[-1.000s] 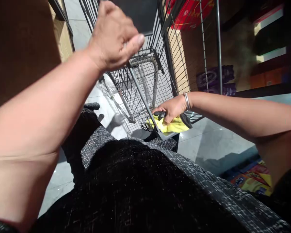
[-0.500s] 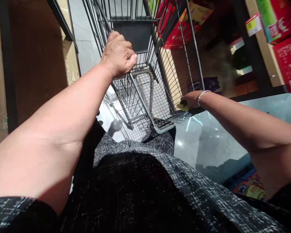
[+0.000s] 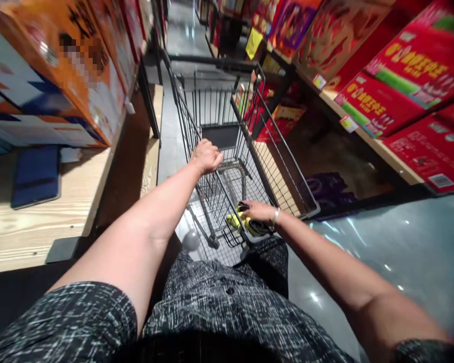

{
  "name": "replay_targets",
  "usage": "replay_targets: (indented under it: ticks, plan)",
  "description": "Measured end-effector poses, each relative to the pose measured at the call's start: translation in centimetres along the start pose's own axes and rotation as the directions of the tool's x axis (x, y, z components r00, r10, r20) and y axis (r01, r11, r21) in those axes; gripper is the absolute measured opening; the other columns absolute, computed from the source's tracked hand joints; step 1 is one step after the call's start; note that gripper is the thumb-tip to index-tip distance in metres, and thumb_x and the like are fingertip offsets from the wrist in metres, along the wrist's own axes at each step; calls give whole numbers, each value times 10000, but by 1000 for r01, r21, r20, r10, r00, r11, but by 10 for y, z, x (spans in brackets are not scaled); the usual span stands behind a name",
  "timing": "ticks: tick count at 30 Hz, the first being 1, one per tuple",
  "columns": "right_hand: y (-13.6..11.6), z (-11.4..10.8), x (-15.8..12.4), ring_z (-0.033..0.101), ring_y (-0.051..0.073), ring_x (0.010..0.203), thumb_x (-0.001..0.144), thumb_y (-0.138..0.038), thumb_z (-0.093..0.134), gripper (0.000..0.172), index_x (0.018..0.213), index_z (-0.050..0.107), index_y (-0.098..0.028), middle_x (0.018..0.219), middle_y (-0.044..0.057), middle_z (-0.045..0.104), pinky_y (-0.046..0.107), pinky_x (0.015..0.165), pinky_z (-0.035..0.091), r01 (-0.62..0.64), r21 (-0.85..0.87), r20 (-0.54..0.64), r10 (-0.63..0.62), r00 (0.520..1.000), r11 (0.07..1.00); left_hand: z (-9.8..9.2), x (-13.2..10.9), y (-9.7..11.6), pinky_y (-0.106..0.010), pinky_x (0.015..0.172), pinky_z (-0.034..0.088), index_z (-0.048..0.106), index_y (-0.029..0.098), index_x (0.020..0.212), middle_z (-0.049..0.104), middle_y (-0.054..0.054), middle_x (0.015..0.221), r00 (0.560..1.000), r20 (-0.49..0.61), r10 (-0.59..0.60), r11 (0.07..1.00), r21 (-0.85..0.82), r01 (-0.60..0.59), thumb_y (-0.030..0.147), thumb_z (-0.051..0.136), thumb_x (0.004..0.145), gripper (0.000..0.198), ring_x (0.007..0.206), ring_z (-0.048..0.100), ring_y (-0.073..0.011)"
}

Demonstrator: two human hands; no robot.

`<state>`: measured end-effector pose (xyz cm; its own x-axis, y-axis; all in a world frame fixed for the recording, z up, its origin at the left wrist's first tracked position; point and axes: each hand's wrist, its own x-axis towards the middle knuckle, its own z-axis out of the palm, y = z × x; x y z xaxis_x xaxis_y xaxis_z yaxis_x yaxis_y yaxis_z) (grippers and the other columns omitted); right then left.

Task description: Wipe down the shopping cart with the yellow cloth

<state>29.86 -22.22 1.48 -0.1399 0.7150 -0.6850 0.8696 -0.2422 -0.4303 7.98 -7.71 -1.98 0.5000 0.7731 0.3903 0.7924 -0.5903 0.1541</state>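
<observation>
A dark wire shopping cart stands tilted across the view in front of my body. My left hand is wrapped round the cart's side rail, fingers closed. Lower and to the right, my right hand reaches over the near end of the cart. It is on a yellow and black item, soft-looking and bunched up, at the cart's near edge. Its fingertips are partly hidden against the dark part of the item. A pale bracelet circles my right wrist.
On the left, a wooden shelf bears orange boxes and a dark blue tablet-like object. Red boxes fill the right shelf, with a purple bag below. Glossy grey floor shows at the right.
The view has swung up, showing more of both shelves. My right hand has moved left to the cart's near end, where the yellow and black item now shows. My left hand stays on the rail.
</observation>
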Motion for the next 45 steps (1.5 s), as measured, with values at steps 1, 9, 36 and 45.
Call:
replay_targets:
  ticks: [1,9,36,45]
  plan:
    - [0,2,-10,649,170,780,775,-196,597,186,959,574,-197,868,24,683,265,673,522,19,45,-80,-15,997,999,-3,-2,3,-466,953,358,727,174,719,710,-103,818,1000,5,8,1000,11,-8,316,384,979,454,855,561,-261]
    - [2,74,-53,587,285,1265,733,-73,451,676,1377,421,-275,1414,139,522,423,1015,543,159,-286,-661,-315,681,945,-7,-13,12,-459,963,397,760,205,676,749,-100,821,999,-35,-9,1000,-11,9,305,397,985,487,829,566,-251]
    - [239,-159,35,568,484,1205,423,-400,524,507,919,457,-318,971,117,561,564,1067,449,208,-128,-866,-211,452,970,-55,9,122,-382,1199,318,449,169,1549,501,-123,1541,923,349,159,966,-250,-72,677,375,993,756,1442,428,-266]
    - [75,-142,106,571,341,1158,513,-313,490,643,1147,515,-204,1134,136,573,525,1075,446,504,-323,-785,-524,330,801,-152,-51,39,-631,1224,136,545,131,1440,491,-210,1533,931,109,-347,893,341,293,474,654,918,634,1472,357,-403]
